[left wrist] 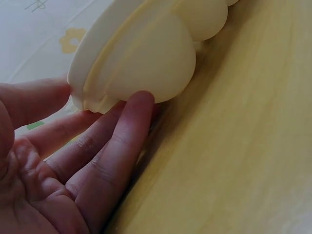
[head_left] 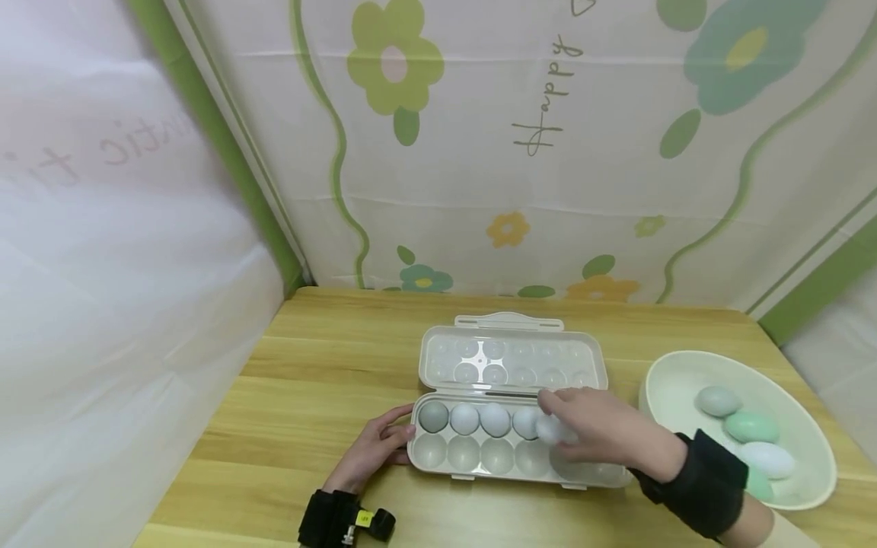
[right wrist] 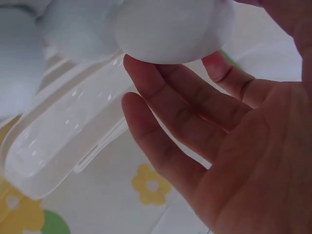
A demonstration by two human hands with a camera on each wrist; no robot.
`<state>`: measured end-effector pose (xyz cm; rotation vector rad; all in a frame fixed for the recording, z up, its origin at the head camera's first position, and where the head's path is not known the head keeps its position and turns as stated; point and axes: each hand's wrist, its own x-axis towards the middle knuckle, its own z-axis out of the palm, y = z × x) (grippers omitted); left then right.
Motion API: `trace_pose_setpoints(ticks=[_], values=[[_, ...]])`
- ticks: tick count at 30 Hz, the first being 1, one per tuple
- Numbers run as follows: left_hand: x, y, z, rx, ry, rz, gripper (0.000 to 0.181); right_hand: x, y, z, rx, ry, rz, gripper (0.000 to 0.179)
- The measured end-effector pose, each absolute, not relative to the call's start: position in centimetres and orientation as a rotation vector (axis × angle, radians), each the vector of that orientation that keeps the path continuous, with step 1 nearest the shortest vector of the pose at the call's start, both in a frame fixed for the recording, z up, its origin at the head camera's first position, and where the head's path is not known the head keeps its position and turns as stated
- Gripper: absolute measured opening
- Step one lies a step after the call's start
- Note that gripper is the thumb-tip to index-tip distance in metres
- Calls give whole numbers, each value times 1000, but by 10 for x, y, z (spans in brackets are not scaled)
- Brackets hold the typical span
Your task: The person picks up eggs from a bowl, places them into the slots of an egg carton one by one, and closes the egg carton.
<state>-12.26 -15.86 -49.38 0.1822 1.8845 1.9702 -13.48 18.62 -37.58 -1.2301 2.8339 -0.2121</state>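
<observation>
In the head view, an egg box (head_left: 479,478) of pale plastic lies with its clear lid (head_left: 514,358) folded back. Its far row holds a grey-green egg (head_left: 433,417) at the left end, then white eggs (head_left: 495,419). The left hand (head_left: 373,450) grips the box's left end, thumb at the rim and fingers under it, as the left wrist view shows. Over the right part of the box, the right hand (head_left: 603,428) pinches a white egg (right wrist: 170,29) beside the last egg in that row. Part of the box's right end is hidden behind this hand.
At the right stands a cream bowl (head_left: 674,388) with several eggs, among them a green egg (head_left: 752,427) and a white egg (head_left: 769,460). The wooden table (head_left: 329,365) ends at a printed curtain (head_left: 466,167) behind. Another curtain (head_left: 103,304) hangs along the left side.
</observation>
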Motion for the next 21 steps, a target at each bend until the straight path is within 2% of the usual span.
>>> trace_pose_setpoints(ticks=[9,21], values=[[-123,-159,-494,180,1873,1963,52,-133,142,-381,-1471,2828,-107,34],[-122,-159,-493,200,1854,1967,51,-132,94,-404,-1750,2866,21,40]])
